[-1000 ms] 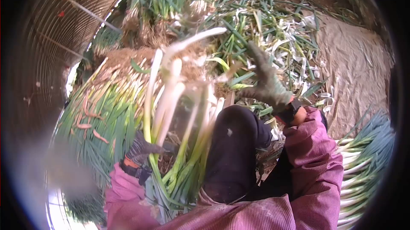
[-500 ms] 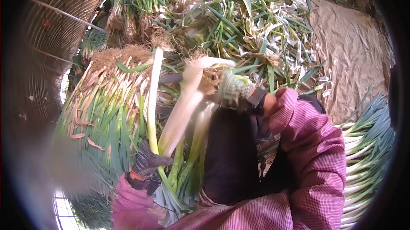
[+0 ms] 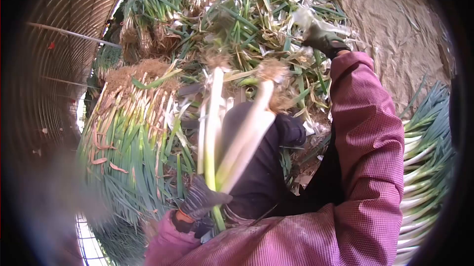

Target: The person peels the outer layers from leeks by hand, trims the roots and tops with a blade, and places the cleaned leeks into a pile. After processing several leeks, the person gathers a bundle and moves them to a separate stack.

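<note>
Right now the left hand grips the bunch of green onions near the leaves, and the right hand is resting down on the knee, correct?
Not quite. The left hand does grip the green onions, but the head view shows the right hand stretched out over the pile of trimmings, not on the knee.

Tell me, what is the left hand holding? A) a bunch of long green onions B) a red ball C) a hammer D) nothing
A: the gloved left hand is closed around a few green onions, their white stalks pointing up and away with the roots at the far end.
</note>
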A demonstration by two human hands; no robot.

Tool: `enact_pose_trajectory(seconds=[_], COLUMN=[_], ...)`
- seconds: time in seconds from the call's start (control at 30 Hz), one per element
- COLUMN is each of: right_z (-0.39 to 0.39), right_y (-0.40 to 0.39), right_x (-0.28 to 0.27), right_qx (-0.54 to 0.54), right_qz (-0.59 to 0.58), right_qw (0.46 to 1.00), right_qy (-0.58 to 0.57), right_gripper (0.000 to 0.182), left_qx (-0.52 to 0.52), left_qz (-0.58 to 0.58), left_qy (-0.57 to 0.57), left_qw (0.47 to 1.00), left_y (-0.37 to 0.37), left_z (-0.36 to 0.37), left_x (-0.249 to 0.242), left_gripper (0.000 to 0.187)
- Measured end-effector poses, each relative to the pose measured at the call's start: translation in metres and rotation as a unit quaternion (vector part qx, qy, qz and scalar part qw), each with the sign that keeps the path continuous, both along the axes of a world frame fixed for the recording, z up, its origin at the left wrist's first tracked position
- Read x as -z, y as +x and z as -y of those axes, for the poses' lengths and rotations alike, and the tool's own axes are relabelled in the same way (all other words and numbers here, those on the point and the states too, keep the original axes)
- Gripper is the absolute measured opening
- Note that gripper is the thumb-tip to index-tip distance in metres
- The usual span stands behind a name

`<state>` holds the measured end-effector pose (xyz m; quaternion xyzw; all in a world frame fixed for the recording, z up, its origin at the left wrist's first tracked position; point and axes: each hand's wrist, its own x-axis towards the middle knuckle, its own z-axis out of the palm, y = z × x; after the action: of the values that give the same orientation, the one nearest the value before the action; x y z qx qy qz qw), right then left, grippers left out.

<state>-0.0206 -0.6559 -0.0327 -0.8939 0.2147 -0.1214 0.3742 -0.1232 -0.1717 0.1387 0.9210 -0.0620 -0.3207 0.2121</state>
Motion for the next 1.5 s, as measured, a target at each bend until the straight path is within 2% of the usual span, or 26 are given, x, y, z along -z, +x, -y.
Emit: enact_pose_trajectory(seconds=[0.03, 0.1, 0.17, 0.2, 0.27, 0.33, 0.37, 0.4, 0.43, 0.47, 0.5, 0.57, 0.6, 0.63, 0.67, 0.73, 0.8, 0.83, 0.87, 1.03, 1.1, 1.13, 1.23, 1.37, 1.47, 1.5], right_z=[0.003, -0.004, -0.013, -0.026, -0.055, -0.107, -0.127, -0.147, -0.178, -0.200, -0.229, -0.257, -0.262, -0.262, -0.260, -0.247, -0.227, -0.215, -0.202, -0.145, -0.146, -0.147, -0.178, -0.210, -0.199, -0.204], right_y=[0.005, -0.014, -0.028, -0.040, -0.052, -0.085, -0.090, -0.101, -0.107, -0.120, -0.112, -0.126, -0.137, -0.151, -0.165, -0.200, -0.240, -0.262, -0.284, -0.466, -0.560, -0.611, -0.727, -0.825, -0.944, -0.964], right_x=[0.017, 0.015, -0.009, -0.017, -0.050, -0.125, -0.113, -0.112, -0.105, -0.122, -0.100, -0.099, -0.097, -0.101, -0.098, -0.108, -0.128, -0.142, -0.159, -0.252, -0.281, -0.277, -0.259, -0.167, -0.024, -0.014], right_qx=[-0.048, -0.175, -0.202, -0.166, -0.117, -0.154, -0.196, -0.260, -0.270, -0.355, -0.390, -0.413, -0.399, -0.369, -0.340, -0.287, -0.226, -0.185, -0.146, 0.134, 0.253, 0.332, 0.608, 0.860, 0.541, 0.628], right_qz=[-0.140, -0.173, -0.231, -0.163, -0.094, -0.065, 0.039, 0.206, 0.252, 0.298, 0.335, 0.349, 0.338, 0.323, 0.331, 0.289, 0.251, 0.242, 0.238, -0.005, -0.011, -0.047, -0.096, -0.177, -0.630, -0.532], right_qw=[0.987, 0.962, 0.932, 0.935, 0.950, 0.947, 0.897, 0.847, 0.802, 0.808, 0.774, 0.770, 0.783, 0.785, 0.782, 0.786, 0.795, 0.801, 0.804, 0.670, 0.697, 0.651, 0.577, 0.455, 0.552, 0.568], right_qy=[-0.068, -0.114, -0.193, -0.266, -0.273, -0.274, -0.395, -0.414, -0.469, -0.365, -0.371, -0.339, -0.337, -0.377, -0.404, -0.465, -0.504, -0.516, -0.526, -0.730, -0.671, -0.681, -0.536, -0.145, -0.074, -0.023], right_gripper=[0.048, 0.040, 0.024, 0.024, 0.066, 0.093, 0.097, 0.085, 0.068, 0.058, 0.054, 0.048, 0.039, 0.026, 0.019, 0.018, 0.019, 0.019, 0.020, 0.024, 0.050, 0.056, 0.047, 0.043, 0.022, 0.023], left_qx=[-0.032, -0.076, -0.083, -0.087, -0.049, -0.024, -0.018, -0.011, 0.021, 0.059, 0.105, 0.336, 0.370, 0.429, 0.316, 0.348, 0.232, 0.217, 0.200, 0.166, 0.174, 0.177, 0.184, 0.183, 0.170, 0.165], left_qz=[0.007, -0.023, -0.004, 0.002, 0.038, 0.034, 0.014, -0.006, 0.006, 0.017, 0.029, 0.179, 0.133, 0.175, 0.080, 0.037, 0.058, 0.026, 0.069, 0.164, 0.164, 0.162, 0.160, 0.158, 0.155, 0.153], left_qy=[-0.023, -0.069, -0.082, -0.087, -0.101, -0.076, -0.045, -0.015, -0.003, 0.009, 0.019, -0.034, -0.116, -0.098, -0.100, -0.169, -0.170, -0.303, -0.318, -0.279, -0.268, -0.264, -0.251, -0.231, -0.217, -0.213], left_qw=[0.999, 0.994, 0.993, 0.992, 0.993, 0.996, 0.999, 1.000, 1.000, 0.998, 0.994, 0.924, 0.912, 0.881, 0.940, 0.921, 0.956, 0.928, 0.924, 0.931, 0.933, 0.934, 0.937, 0.942, 0.949, 0.951], left_y=[0.004, 0.022, 0.030, 0.031, 0.030, 0.031, 0.031, 0.029, 0.020, 0.008, 0.003, -0.017, -0.021, -0.019, -0.030, -0.035, -0.014, 0.045, 0.066, 0.087, 0.091, 0.092, 0.098, 0.108, 0.116, 0.120], left_z=[0.007, -0.021, -0.023, -0.022, -0.011, -0.002, 0.001, 0.004, 0.011, 0.022, 0.031, 0.009, 0.012, -0.008, 0.002, 0.013, -0.006, -0.043, -0.046, -0.007, 0.004, 0.007, 0.014, 0.009, -0.015, -0.027], left_x=[-0.009, 0.006, 0.011, 0.011, 0.008, 0.007, 0.008, 0.009, 0.005, -0.003, -0.006, 0.028, 0.022, 0.041, 0.019, -0.014, -0.017, 0.006, 0.011, 0.032, 0.048, 0.056, 0.078, 0.106, 0.130, 0.140], left_gripper=[0.032, 0.027, 0.026, 0.026, 0.028, 0.035, 0.040, 0.046, 0.049, 0.053, 0.057, 0.062, 0.061, 0.049, 0.058, 0.067, 0.064, 0.066, 0.066, 0.065, 0.065, 0.065, 0.065, 0.064, 0.064, 0.064])
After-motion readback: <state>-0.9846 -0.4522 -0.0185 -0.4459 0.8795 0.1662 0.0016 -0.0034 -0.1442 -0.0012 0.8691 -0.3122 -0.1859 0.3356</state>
